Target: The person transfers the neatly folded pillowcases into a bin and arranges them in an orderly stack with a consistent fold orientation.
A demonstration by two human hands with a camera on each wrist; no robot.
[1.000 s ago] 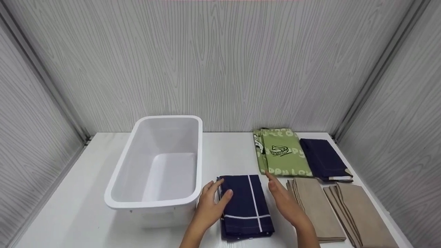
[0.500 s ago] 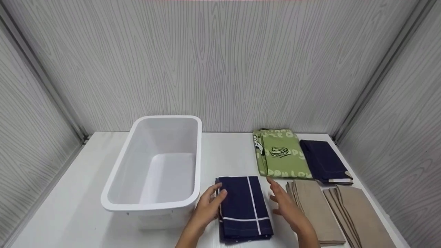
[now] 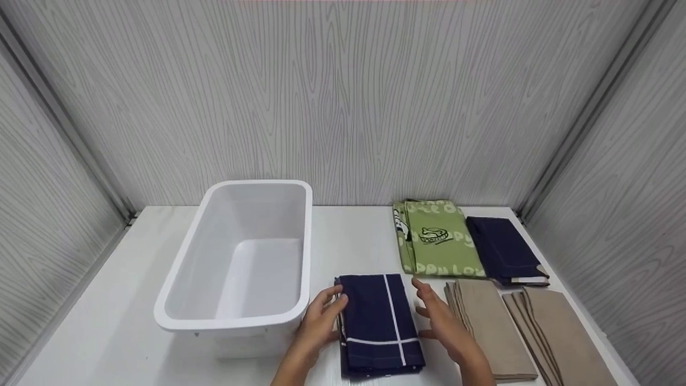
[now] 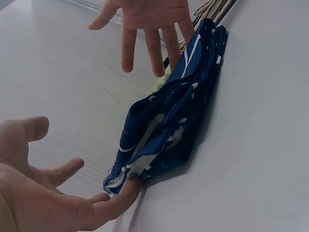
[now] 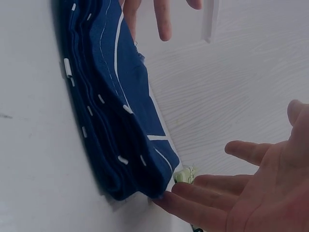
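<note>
A folded navy cloth (image 3: 375, 316) with white crossing lines lies on the white table between my two hands. My left hand (image 3: 317, 327) is at its left edge, thumb and fingers apart. In the left wrist view, a fingertip (image 4: 134, 182) touches the lower folds of the cloth (image 4: 186, 87). My right hand (image 3: 445, 324) stands along the right edge with its fingers spread. The right wrist view shows the layered side of the cloth (image 5: 116, 111), and a fingertip (image 5: 164, 200) right at its bottom corner. Neither hand grips the cloth.
A deep white plastic tub (image 3: 230, 321) stands left of my left hand. At the back right lie a folded green printed cloth (image 3: 442, 241) and another navy one (image 3: 506, 249). Two folded beige cloths (image 3: 490, 327) (image 3: 563, 335) lie right of my right hand.
My left thumb has drawn back from the top of the navy cloth to its left edge. The right hand's fingers have spread and come nearer its right side. The cloth has shifted slightly left in view.
</note>
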